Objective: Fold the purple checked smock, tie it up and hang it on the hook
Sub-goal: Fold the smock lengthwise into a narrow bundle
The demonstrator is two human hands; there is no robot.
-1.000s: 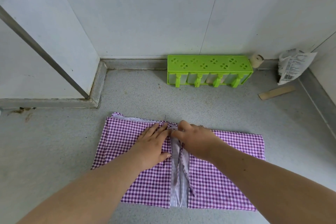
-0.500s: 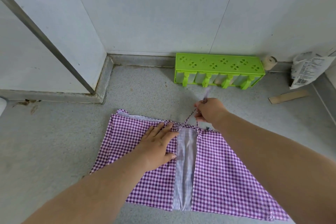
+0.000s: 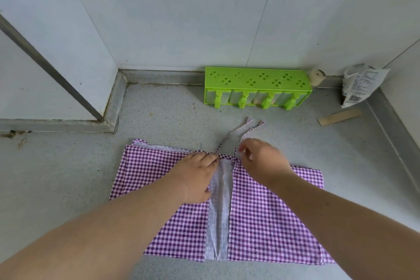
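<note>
The purple checked smock (image 3: pixel 268 218) lies flat on the grey counter, both sides folded inward so a pale strip of its inner side (image 3: pixel 219 209) shows down the middle. Two thin ties (image 3: pixel 244 130) stretch from its top edge away from me, lying on the counter. My left hand (image 3: pixel 195 177) presses flat on the left flap beside the strip. My right hand (image 3: pixel 261 159) rests at the top edge of the right flap, fingers curled near the base of the ties. No hook is in view.
A green plastic mould rack (image 3: pixel 256 88) stands against the back wall. A white printed bag (image 3: pixel 359 84) and a small roll (image 3: pixel 317 76) sit in the right corner, with a flat wooden stick (image 3: pixel 339 117) on the counter nearby. Walls close the back and sides.
My right hand pulled the ties out from the middle toward the back, laid them on the counter and came back to the smock's top edge. My left hand stayed on the left flap.
</note>
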